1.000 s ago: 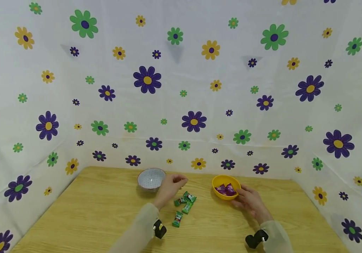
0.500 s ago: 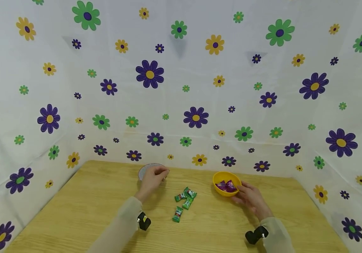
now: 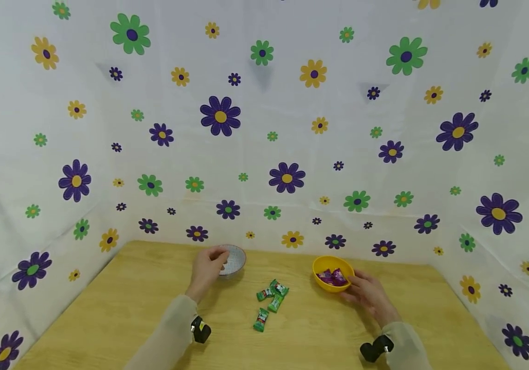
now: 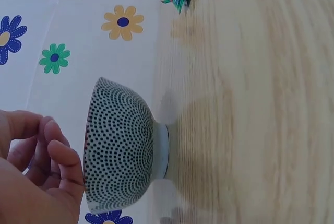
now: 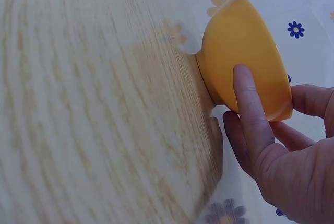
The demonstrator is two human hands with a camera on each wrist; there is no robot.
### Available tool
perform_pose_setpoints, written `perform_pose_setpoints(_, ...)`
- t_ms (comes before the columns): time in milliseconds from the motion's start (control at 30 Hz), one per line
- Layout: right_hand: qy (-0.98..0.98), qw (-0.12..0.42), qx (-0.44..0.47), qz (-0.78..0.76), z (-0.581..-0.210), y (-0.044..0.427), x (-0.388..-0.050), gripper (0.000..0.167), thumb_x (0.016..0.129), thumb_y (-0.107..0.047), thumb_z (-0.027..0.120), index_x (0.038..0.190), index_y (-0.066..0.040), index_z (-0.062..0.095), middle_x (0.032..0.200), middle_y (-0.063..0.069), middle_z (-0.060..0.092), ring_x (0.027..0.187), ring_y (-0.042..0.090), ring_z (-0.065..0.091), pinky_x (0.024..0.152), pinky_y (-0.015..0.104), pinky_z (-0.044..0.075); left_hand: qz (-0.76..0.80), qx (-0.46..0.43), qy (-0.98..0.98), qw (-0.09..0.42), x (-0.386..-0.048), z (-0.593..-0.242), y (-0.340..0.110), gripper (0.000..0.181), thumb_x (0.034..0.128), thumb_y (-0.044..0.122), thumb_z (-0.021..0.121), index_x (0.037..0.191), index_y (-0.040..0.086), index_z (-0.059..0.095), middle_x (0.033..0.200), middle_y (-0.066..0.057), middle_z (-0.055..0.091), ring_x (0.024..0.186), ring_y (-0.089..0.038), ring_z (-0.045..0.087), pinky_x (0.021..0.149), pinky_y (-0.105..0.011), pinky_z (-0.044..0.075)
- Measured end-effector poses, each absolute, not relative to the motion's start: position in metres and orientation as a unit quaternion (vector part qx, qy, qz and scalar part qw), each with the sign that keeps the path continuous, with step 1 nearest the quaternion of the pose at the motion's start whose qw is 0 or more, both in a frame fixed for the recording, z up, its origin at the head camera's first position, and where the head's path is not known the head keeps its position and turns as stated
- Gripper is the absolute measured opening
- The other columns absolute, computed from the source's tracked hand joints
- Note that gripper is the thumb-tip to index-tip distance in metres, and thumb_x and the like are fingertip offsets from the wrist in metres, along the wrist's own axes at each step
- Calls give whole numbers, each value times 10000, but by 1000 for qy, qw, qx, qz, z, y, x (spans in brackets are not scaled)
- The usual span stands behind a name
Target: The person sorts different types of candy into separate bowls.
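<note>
In the head view, my left hand [image 3: 207, 270] hovers at the left side of a speckled bowl [image 3: 235, 259]. Its fingers are loosely bent, with nothing visible between them. The left wrist view shows the bowl's dotted outer wall [image 4: 120, 148] beside the fingertips; whether they touch the rim I cannot tell. My right hand [image 3: 369, 297] holds a yellow bowl [image 3: 324, 263] from its right side, thumb at the rim and fingers along the outer wall. Purple-wrapped candies [image 3: 332, 277] lie inside that bowl, which stands on the table.
Several green-wrapped candies [image 3: 261, 319] lie on the wooden table [image 3: 121, 308] between the two bowls. A white flower-print cloth [image 3: 264, 149] hangs behind the table and along both sides. Black wrist cameras [image 3: 201, 329] sit on both sleeves.
My left hand has moved left, from the right of the speckled bowl across it to its left side. The right hand stays at the yellow bowl. The candies have not moved.
</note>
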State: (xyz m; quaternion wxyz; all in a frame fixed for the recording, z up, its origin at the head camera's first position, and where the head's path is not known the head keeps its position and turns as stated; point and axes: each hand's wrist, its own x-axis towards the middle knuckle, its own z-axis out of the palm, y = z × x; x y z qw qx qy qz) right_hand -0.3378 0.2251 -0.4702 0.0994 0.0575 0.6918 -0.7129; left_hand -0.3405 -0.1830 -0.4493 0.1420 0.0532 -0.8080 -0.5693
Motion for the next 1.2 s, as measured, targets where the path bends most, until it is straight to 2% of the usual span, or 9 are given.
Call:
perform_pose_setpoints(133,687,101,65,-717,-473,225,-336,568,1043,-149,450,1533,27,223,1527,330,284,1266,381,520,907,355,558,-553,81,-814,158,-339,-455,-191,246,956,200,633,1124,37,709,1012,-126,692,804,-163,602,637,-179,496)
perform_pose_setpoints(400,682,100,71,-721,-471,229,-335,579,1042,-155,449,1538,24,209,1523,333,286,1121,280,615,895,346,562,-536,91,-823,163,-339,-453,-200,228,957,165,631,1124,32,712,1106,-152,693,951,-232,604,728,-197,499)
perform_pose_setpoints(633,686,101,78,-716,-471,230,-335,582,1042,-173,466,1538,9,223,1521,325,299,1159,306,599,904,346,558,-522,107,-832,155,-340,-458,-209,271,977,77,556,1225,25,655,1195,-175,622,1005,-260,530,745,-211,457)
perform_pose_setpoints(733,690,99,75,-713,-472,230,-336,581,1045,-179,456,1542,4,218,1520,325,302,1156,297,596,906,353,559,-514,112,-837,151,-342,-461,-214,326,966,71,549,1280,15,619,1244,-195,599,1041,-279,526,763,-255,450)
perform_pose_setpoints(867,699,90,82,-704,-470,230,-337,574,1040,-194,467,1535,-4,247,1511,314,323,1142,304,599,890,345,567,-522,101,-838,126,-346,-463,-222,398,969,76,526,1358,-5,545,1321,-230,562,1129,-331,530,899,-362,494)
perform_pose_setpoints(967,707,83,87,-696,-467,229,-337,574,1033,-219,491,1524,-8,281,1510,307,329,1198,355,568,879,334,572,-540,94,-830,101,-349,-465,-227,426,985,84,497,1398,-22,492,1357,-249,532,1168,-342,524,966,-412,492)
perform_pose_setpoints(1067,717,71,86,-688,-465,230,-335,562,1031,-235,496,1509,-5,311,1508,304,340,1253,378,530,880,341,573,-574,93,-810,73,-351,-469,-231,430,1003,96,478,1411,-41,464,1362,-264,518,1101,-310,556,933,-393,526)
perform_pose_setpoints(1200,719,42,76,-689,-460,232,-332,536,1036,-209,472,1497,17,322,1495,302,364,1223,334,545,895,337,567,-627,82,-774,26,-354,-473,-236,440,1016,110,466,1413,-77,434,1352,-299,507,991,-252,613,850,-379,575)
